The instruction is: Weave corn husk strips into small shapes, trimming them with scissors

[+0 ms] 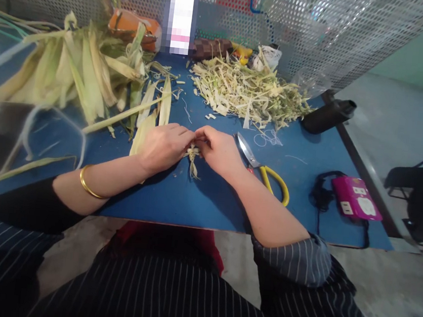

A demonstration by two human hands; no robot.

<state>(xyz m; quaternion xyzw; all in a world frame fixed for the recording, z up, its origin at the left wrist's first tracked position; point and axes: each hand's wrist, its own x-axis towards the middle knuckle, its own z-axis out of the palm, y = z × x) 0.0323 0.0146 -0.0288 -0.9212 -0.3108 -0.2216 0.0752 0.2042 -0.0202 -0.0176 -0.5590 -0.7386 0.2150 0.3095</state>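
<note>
A small knotted corn husk piece (192, 159) with a frayed lower end sits between my hands, just above the blue table (190, 207). My left hand (166, 145) comes from the left, fingers bent and pinched on the upper part of the piece. From the other side my right hand (216, 149) pinches the same piece, its fingertips close to the left ones. Flat husk strips (144, 133) lie beside and partly under my left hand. Scissors with yellow handles (267, 172) rest right of my right hand, blades pointing up and left.
Long husks (87, 73) are heaped at the back left, and shredded husk (249, 91) at the back centre. Loose white thread (269, 137), a black cylinder (329, 116) and a pink power strip (356, 197) lie rightward. A perforated metal panel (228, 15) stands behind.
</note>
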